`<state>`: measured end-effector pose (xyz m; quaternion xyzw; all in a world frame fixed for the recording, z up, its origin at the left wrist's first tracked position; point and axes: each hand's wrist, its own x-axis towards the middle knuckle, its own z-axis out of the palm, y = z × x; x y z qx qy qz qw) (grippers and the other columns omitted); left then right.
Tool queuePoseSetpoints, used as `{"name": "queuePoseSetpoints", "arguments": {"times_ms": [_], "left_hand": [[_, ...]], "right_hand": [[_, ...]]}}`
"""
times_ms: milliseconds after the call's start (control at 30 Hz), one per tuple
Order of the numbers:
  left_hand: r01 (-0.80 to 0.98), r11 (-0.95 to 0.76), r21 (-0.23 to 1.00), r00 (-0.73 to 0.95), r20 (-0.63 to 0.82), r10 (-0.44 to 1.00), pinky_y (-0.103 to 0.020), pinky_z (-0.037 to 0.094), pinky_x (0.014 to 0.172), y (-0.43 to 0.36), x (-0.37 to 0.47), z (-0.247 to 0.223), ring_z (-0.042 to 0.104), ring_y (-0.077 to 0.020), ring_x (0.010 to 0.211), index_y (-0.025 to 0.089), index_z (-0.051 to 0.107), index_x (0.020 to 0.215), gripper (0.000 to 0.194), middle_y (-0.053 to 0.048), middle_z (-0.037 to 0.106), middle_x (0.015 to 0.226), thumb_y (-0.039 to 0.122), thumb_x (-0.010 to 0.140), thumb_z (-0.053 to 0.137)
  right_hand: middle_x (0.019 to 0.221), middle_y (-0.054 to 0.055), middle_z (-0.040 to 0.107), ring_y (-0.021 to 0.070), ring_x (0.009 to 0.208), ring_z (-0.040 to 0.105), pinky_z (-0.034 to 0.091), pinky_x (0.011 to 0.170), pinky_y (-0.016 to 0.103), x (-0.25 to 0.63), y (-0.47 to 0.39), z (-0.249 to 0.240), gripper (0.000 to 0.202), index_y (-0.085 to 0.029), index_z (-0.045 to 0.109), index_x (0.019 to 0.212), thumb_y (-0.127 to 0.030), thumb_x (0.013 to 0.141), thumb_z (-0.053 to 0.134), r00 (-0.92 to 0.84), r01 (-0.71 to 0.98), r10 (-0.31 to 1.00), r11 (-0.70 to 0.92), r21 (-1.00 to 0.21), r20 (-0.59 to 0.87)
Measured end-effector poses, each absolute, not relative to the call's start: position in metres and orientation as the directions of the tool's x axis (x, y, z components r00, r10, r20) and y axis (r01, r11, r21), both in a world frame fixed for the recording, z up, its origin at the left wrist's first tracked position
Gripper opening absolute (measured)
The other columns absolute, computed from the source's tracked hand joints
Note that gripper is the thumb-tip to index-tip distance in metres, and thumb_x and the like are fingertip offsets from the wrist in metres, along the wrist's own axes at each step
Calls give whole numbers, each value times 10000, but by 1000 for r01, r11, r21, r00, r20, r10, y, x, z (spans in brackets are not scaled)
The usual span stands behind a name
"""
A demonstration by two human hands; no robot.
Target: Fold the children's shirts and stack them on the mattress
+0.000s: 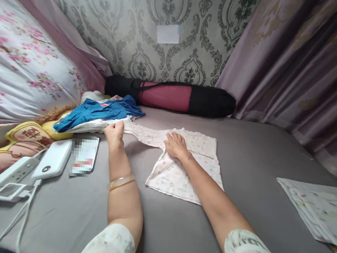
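A small white long-sleeved shirt (pixel 182 171) with a faint pastel print lies on the grey bed sheet, its upper part folded over. My left hand (pixel 115 133) is closed around the end of the sleeve (pixel 144 134), which stretches out to the left. On the shirt's upper part my right hand (pixel 176 145) rests flat, palm down, fingers spread. Close behind my left hand is a pile of clothes with a blue garment (pixel 99 112) on top. The far side of the shirt is partly hidden under my right hand and forearm.
Left of my arm lie a phone (pixel 85 156), a white power bank (pixel 52 159), a power strip (pixel 7 179) with cables and a yellow cartoon cushion (pixel 22 141). A black and red long bag (pixel 168 97) lies along the wall. Folded cloth (pixel 320 210) sits at right.
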<state>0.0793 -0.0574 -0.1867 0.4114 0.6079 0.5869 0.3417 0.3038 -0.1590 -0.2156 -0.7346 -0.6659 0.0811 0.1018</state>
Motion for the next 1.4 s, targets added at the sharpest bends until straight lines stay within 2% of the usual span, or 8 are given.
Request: {"name": "queuePoseSetpoints", "arguments": {"times_ms": [167,400,767,1000,1100,1233,1333,1400], "left_hand": [[-402,9,916,-404,-186,896,-247,505,620,-61,94,-170,570,-102,621,177,561,802,186,54,562,680,228,683,694],[-703,51,709,-192,-258,947,-266,573,669,-62,106,-156,652,-110,649,173,562,812,69,25,652,718,129,823,614],[-652,42,757,-52,-99,994,-269,571,738,-68,127,-144,685,-143,804,189,610,834,106,10,684,785,250,807,691],[-590,21,807,16,-15,1000,-231,542,647,-73,145,-143,659,-127,709,172,614,850,221,6,674,767,302,731,747],[-549,3,836,16,7,1000,-212,506,592,-77,156,-143,618,-105,621,164,599,826,276,23,643,713,337,692,768],[-474,0,880,48,26,999,-206,462,560,-84,177,-142,575,-93,562,163,583,785,310,38,593,657,381,674,773],[-420,8,908,120,47,992,-211,442,552,-90,197,-146,554,-95,545,162,581,761,323,31,569,634,425,695,755],[-386,-10,922,161,78,984,-209,423,540,-94,213,-153,534,-95,536,164,577,737,332,30,548,614,453,712,738]], "right_hand": [[1502,131,351,288,1350,289,227,1086,416,308,-154,-208,552,-213,388,1464,-409,948,361,80,960,993,-99,-262,-82],[1500,148,338,325,1338,301,271,1054,449,307,-146,-192,641,-223,377,1474,-517,905,406,80,970,979,-119,-211,-186],[1572,149,232,363,1422,195,243,1082,528,299,-120,-174,859,-257,308,1518,-608,785,587,144,971,917,-205,-127,-373],[1589,149,208,390,1444,153,232,1097,560,305,-118,-166,930,-258,352,1500,-569,701,713,112,958,919,-201,-206,-377],[1553,144,312,339,1421,267,279,1109,474,322,-125,-174,820,-237,354,1498,-516,789,657,44,918,968,-137,-371,-249],[1383,136,544,247,1261,510,365,1075,372,348,-145,-191,500,-164,507,1380,-302,901,549,250,693,968,-179,-699,-1],[1154,140,674,213,1018,656,504,918,362,363,-167,-196,293,-143,618,1170,-288,938,512,389,215,906,-267,-939,-168],[1018,135,705,192,874,690,549,816,344,371,-180,-197,234,-140,622,1049,-316,956,501,380,-122,872,-283,-951,-308]]}}
